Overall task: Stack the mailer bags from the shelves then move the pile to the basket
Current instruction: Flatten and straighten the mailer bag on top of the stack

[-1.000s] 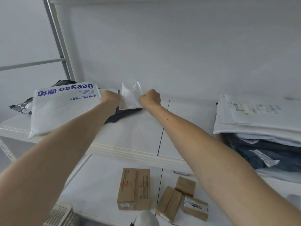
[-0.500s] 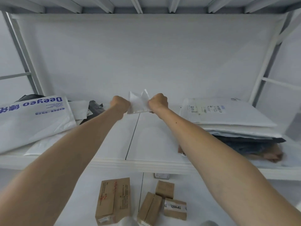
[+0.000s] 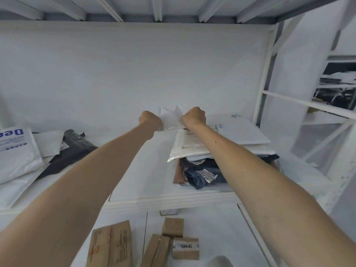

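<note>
- Left hand (image 3: 149, 120) and right hand (image 3: 193, 117), both fisted, grip a small white mailer (image 3: 170, 118) by its two sides.
- It is held up above the shelf (image 3: 144, 182), over the left edge of the right-hand pile (image 3: 221, 143).
- More mailers (image 3: 28, 153) lie at the left.

Counting two hands, left hand (image 3: 150, 120) and right hand (image 3: 194, 116), gripping one small white mailer bag (image 3: 170, 117) between them. Lying on the upper shelf (image 3: 146, 170): two lots of mailer bags, left heap (image 3: 19, 157) and right pile (image 3: 240, 132), each overlapping too much for counting. Sitting on the lower shelf (image 3: 212, 228): four cardboard boxes (image 3: 110, 245).
</note>
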